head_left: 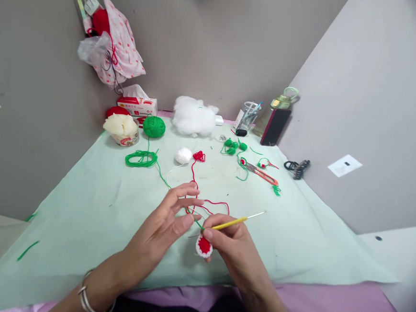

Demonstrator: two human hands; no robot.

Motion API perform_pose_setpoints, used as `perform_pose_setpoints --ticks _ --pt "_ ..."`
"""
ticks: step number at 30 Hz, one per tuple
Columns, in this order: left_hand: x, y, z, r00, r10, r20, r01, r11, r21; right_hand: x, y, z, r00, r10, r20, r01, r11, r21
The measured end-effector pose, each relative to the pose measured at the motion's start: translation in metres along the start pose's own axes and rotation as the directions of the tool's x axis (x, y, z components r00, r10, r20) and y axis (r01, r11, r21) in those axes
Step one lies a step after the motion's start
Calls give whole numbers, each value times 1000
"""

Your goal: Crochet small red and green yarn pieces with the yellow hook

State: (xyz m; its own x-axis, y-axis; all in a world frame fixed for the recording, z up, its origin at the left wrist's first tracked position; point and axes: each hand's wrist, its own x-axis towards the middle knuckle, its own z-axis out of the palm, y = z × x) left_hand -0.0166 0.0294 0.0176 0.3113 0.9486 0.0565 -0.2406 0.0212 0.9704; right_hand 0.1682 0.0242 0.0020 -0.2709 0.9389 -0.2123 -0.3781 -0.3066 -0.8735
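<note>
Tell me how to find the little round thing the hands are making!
Start at the pale green cloth over the table and look at its near edge, where the two hands meet. Just below the right hand, which holds a yellow hook, hangs a small round patch. It is red in the middle with a white rim, unlike the loose yarn about it.

Bare forearms, no sleeves, silver bangles point(90, 300) on the left wrist
</note>
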Motion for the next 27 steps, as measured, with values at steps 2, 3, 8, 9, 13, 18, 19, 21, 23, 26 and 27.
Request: perform_pose_setpoints --ticks 2,3,8,9,13,18,19,21,23,26,27 --pt "6 -3 3 1000 19 -17 -20 997 -70 -4 0 1 1000 -1 17 1 1000 -11" --pt "8 -4 3 998 58 -31 -59 997 -44 -5 0 1 1000 -6 22 6 1000 -17" --pt "11 -15 2 967 254 -19 -233 912 338 -5 3 -3 997 -81 10 82 996 -22" --pt "10 -17 3 975 217 -42 -195 934 298 -3 4 -4 996 -94 6 94 995 -26" --pt "7 -16 15 984 -143 -107 120 973 -198 1 9 -4 994 -106 32 108 993 -56" --pt "8 -9 14 959 -243 -147 173 910 -376 -1 8 -11 976 -209 52 214 969 -120" --pt "8 -9 12 965 -201 -166 144 941 -305 -2 7 -12 967 -248 52 253 959 -129" --pt "7 -12 9 977 -79 -197 58 992 -110 -3 4 -13 945 -326 39 328 936 -124" --pt "7 -16 7 981 19 -193 -8 998 60 -4 1 -12 921 -388 12 388 917 -97" --pt "7 -22 8 985 12 -173 11 992 130 -3 -1 -7 914 -405 -22 403 913 -66" --pt "8 -23 8 985 -12 -171 34 991 127 -2 -1 -5 920 -390 -25 388 920 -59"
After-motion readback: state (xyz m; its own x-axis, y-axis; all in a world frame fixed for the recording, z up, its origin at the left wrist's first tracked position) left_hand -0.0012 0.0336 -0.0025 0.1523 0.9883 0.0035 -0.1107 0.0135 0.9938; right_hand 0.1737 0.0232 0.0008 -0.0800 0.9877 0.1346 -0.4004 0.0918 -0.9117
